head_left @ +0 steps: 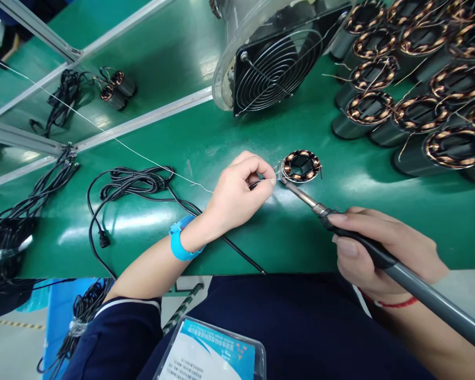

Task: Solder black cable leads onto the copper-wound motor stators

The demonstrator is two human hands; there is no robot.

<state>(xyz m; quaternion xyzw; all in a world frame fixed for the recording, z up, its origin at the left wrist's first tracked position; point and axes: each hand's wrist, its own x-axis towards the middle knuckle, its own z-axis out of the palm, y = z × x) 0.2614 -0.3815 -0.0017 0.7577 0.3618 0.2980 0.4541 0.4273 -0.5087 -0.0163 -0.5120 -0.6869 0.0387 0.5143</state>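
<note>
My right hand grips a soldering iron by its dark handle. The iron's metal tip meets the near left edge of a copper-wound motor stator, which sits winding-side up on the bench. At that same edge my left hand, wearing a blue wrist strap, pinches a thin wire between thumb and forefinger. A fine pale solder wire runs in from the upper left to this hand. Below the left wrist passes a black cable; whether its other end is in the fingers is hidden.
Several stators stand in rows at the right. A black fan with a wire guard is at the back. Coiled black cord lies left of my arm, bundled cables farther left. Behind a metal rail are two more stators.
</note>
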